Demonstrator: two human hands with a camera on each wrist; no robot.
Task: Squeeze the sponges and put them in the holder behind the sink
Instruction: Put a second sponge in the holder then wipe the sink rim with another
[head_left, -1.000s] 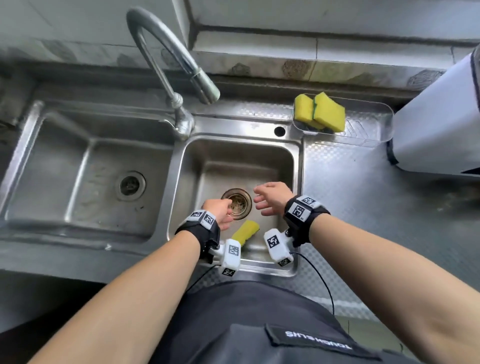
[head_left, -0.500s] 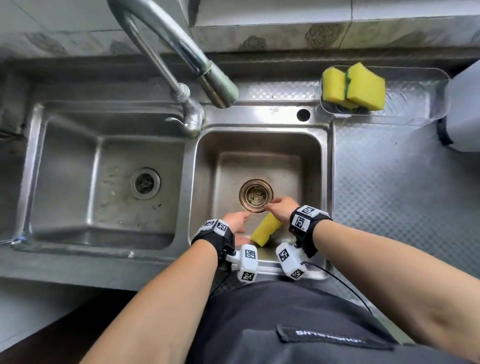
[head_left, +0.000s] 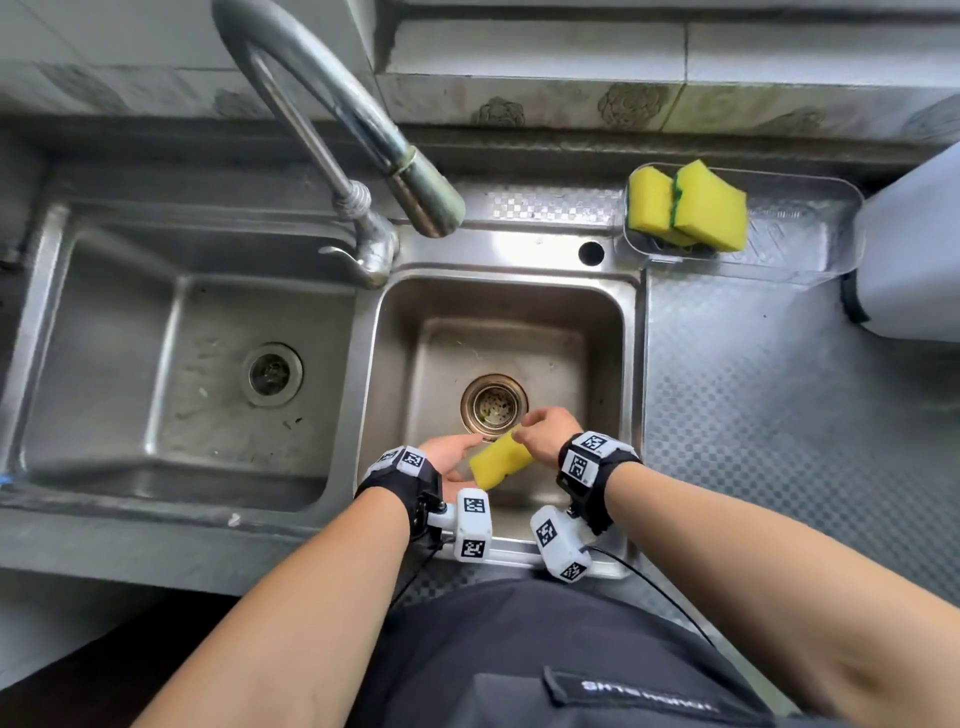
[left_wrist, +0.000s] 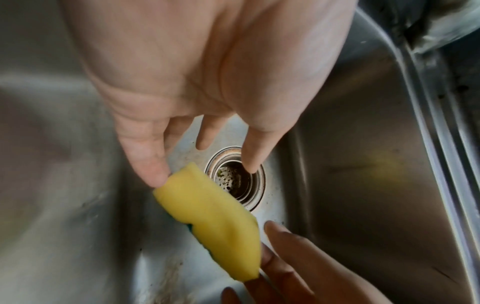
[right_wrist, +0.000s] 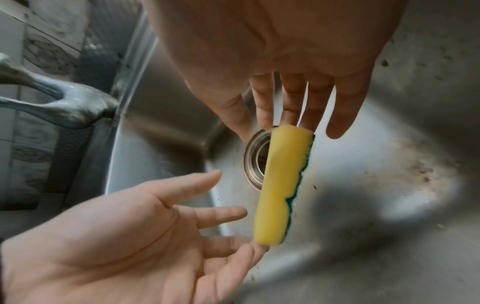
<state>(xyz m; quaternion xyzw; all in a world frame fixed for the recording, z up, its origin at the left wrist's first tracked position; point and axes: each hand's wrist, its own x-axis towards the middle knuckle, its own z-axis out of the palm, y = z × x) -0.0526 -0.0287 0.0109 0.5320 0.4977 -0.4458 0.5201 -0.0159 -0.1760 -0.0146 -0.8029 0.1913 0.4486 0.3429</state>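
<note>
The right hand reached down into the right basin, its fingertips pinching the upper end of a yellow sponge with a green scouring layer. The sponge hung from those fingertips at a slant, its free end pointing back toward the person and lying over the drain edge as seen from the wrist. The little finger stood apart from the sponge, straight and touching nothing.

The left hand lay just beside and below the sponge, palm turned up and fingers spread and relaxed, gripping nothing. The sponge's lower end met one of the left fingers; whether it pressed on it or only overlapped it could not be told.

Well beyond both hands, past the basin's far right corner, a clear holder sat on the steel surface, with two more yellow sponges leaning together at its left end. The faucet arched over the far left of the hands.
</note>
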